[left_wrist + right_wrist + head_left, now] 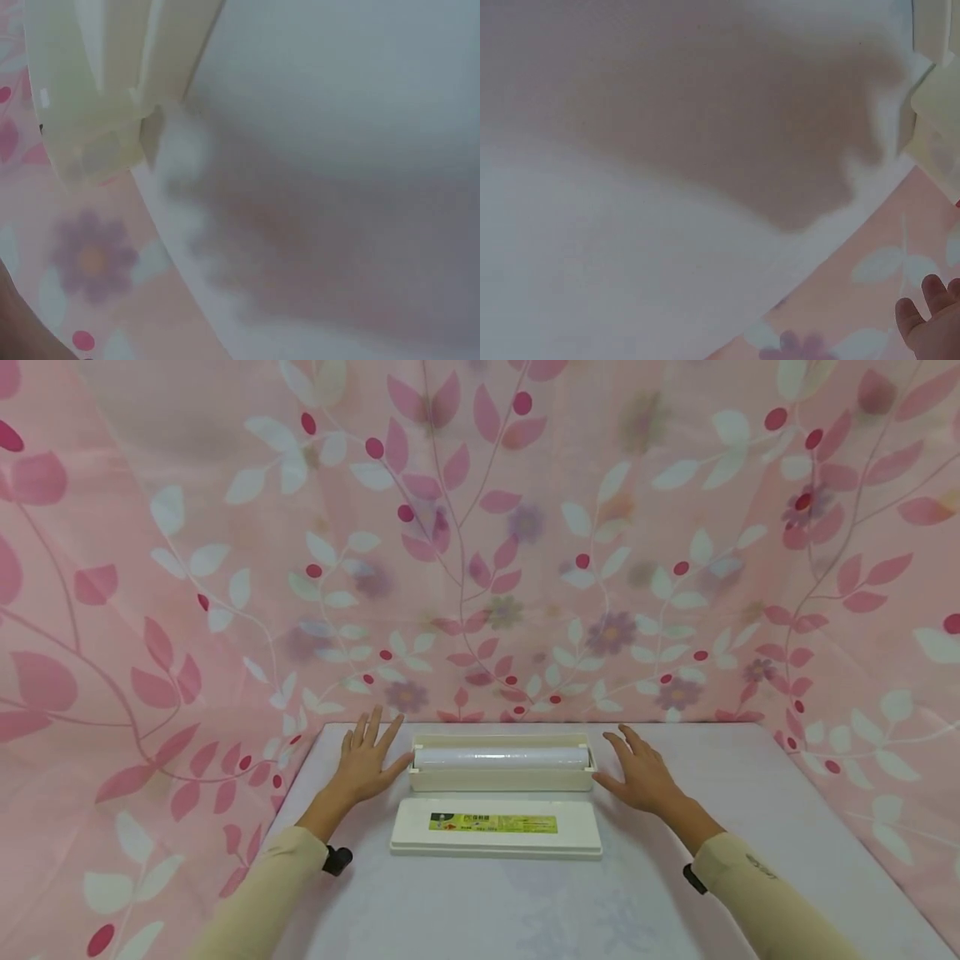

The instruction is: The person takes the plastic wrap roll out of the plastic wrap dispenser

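Observation:
An open cream plastic box [501, 781] lies lengthwise near the table's far edge, with a shiny white roll of cling film [501, 758] inside. Just in front of it lies its lid [495, 841], bearing a yellow-green label [517, 823]. My left hand [366, 768] has its fingers spread at the box's left end, thumb close to the corner. At the opposite end is my right hand [643, 775], fingers extended and thumb by that corner. I cannot tell whether either thumb touches the box. The wrist views catch the box's end [97, 150] and some right fingers [911, 319].
A pale cloth covers the table [540, 910]. Pink floral fabric [480, 568] hangs behind it and along both sides. Dark wrist devices [337, 860] show by both sleeves. Soft shadows of the hands fall on the tabletop in the wrist views.

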